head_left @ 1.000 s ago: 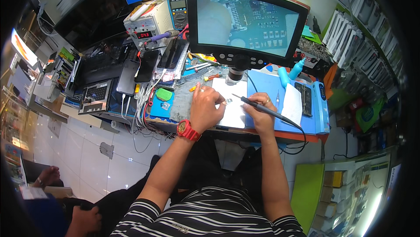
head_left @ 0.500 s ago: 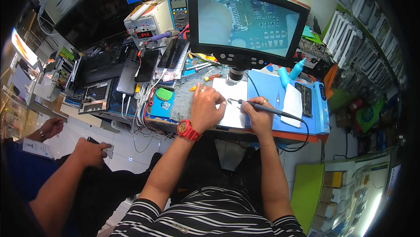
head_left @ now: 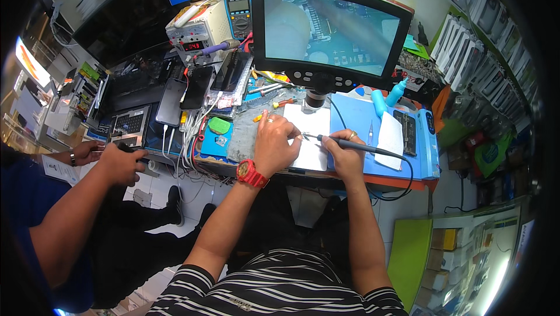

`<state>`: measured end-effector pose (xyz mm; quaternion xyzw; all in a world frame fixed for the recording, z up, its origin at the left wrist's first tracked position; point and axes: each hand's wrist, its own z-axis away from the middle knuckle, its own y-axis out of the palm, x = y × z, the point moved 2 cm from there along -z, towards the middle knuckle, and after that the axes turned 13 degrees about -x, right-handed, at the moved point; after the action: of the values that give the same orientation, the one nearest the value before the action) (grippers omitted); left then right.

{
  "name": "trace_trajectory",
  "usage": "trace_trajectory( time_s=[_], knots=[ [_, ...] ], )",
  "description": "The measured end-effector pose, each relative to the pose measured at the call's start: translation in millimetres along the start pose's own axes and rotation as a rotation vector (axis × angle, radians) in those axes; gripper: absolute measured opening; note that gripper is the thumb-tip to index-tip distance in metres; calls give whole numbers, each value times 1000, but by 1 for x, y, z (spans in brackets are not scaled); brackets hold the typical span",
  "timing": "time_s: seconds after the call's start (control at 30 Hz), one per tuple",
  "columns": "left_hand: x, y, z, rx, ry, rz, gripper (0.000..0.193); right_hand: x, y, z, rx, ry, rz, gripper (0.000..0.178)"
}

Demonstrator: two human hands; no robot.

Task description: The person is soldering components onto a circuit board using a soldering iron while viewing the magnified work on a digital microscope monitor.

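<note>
My left hand [head_left: 276, 144], with a red watch [head_left: 249, 174] on its wrist, rests on the white sheet [head_left: 312, 155]. Thumb and forefinger pinch a small circuit board [head_left: 305, 136], mostly hidden by the fingertips. A black soldering iron [head_left: 363, 147] lies pen-like in my right hand [head_left: 349, 157], its tip pointing left and close to the board. Over the board stands the microscope lens [head_left: 315, 101]. Its monitor [head_left: 332, 30] shows a magnified green board, a pale blurred fingertip at the left and a blurred dark streak across the board.
A blue mat [head_left: 352, 115] at the right bears tweezers [head_left: 370, 133], a white cloth [head_left: 389, 141] and teal bottles [head_left: 396, 91]. Phones [head_left: 171, 101], cables, a multimeter [head_left: 239, 17] and a power supply [head_left: 195, 36] crowd the left. A co-worker's hands [head_left: 121, 163] are at far left.
A dark blurred streak now crosses the magnified board on the monitor. The co-worker at left has shifted, hands moving up toward the bench. My own hands stay almost still.
</note>
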<state>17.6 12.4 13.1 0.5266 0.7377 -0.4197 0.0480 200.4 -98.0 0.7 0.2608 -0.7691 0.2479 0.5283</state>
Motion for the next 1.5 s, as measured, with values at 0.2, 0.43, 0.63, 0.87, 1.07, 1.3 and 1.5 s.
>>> trace_trajectory(
  time_s=[0.2,0.43,0.63,0.87,1.07,1.3,1.5],
  knots=[
    [0,0,0,0,-1,-4,8,-1,-1,-1,10,23,6,17],
    [0,0,1,-8,-1,-2,8,0,-1,-1,29,38,23,15],
    [0,1,0,-10,4,-4,7,-6,-2,-2,30,6,30,15],
    [0,0,0,-3,2,-8,7,-5,-2,-1,32,10,20,15],
    [0,0,0,1,-1,-1,7,-3,-2,-1,15,-19,47,15],
    [1,1,1,-13,10,-5,8,-3,-2,-1,29,25,9,15],
    [1,0,0,-10,0,-2,8,-2,-1,-1,23,11,17,15]
  ],
)
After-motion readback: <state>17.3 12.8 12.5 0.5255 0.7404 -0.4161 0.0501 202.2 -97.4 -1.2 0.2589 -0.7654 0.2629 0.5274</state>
